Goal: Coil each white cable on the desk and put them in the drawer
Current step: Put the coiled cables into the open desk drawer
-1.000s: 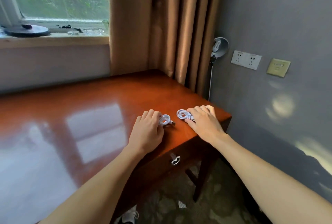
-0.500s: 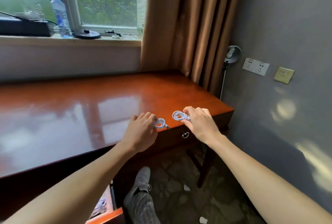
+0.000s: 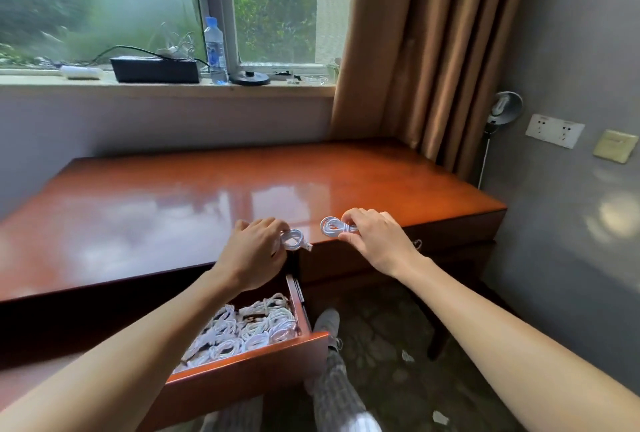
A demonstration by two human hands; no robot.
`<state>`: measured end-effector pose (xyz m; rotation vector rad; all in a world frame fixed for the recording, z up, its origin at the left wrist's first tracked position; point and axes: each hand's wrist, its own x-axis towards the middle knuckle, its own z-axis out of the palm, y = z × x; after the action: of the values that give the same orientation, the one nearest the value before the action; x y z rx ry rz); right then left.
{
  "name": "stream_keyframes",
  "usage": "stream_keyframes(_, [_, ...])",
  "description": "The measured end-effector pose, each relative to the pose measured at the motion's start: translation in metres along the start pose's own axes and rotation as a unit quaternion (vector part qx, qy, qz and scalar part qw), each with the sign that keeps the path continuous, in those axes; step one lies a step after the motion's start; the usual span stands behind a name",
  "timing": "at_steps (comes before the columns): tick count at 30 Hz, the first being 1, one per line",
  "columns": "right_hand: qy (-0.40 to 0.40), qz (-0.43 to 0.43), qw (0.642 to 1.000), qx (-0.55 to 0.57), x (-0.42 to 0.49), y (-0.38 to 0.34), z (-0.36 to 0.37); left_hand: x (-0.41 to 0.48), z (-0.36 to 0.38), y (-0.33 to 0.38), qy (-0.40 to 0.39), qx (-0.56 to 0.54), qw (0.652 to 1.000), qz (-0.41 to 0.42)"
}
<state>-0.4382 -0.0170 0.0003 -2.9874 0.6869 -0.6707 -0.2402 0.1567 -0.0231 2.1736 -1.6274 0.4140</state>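
The left hand (image 3: 254, 251) is pinching a coiled white USB cable (image 3: 294, 239) at the front edge of the desk (image 3: 207, 196). At three o'clock, the right hand (image 3: 375, 241) is pinching a second coil (image 3: 334, 226) by its wrapped waist. Both are likely light, limp and springy, so the wrap is offering the safest hold. The open drawer (image 3: 242, 372) is waiting at six o'clock.

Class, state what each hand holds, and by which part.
Left hand: a coiled white cable, pinched opposite its plug. Right hand: a second coil, pinched at its wrapped end.
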Motion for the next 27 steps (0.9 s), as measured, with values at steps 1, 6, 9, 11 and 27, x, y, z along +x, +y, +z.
stream_keyframes(1, [-0.004,-0.008,1.0,0.006,0.001,-0.011,0.003,-0.01,-0.006,-0.009,0.0,-0.004,1.0,-0.005])
stream_keyframes(6, [-0.03,-0.048,0.997,0.047,0.008,-0.066,0.021,-0.058,-0.029,-0.054,-0.007,-0.03,0.999,-0.026])
stream_keyframes(9, [-0.041,-0.063,0.994,0.082,0.01,-0.096,0.034,-0.084,-0.04,-0.079,-0.01,-0.031,0.999,-0.044])
stream_keyframes(11, [-0.055,-0.074,0.991,0.093,0.012,-0.113,0.042,-0.101,-0.046,-0.092,-0.015,-0.028,0.998,-0.057])
stream_keyframes(27, [-0.154,-0.117,0.974,0.114,0.025,-0.203,0.102,-0.175,-0.041,-0.148,-0.131,-0.063,0.972,-0.183])
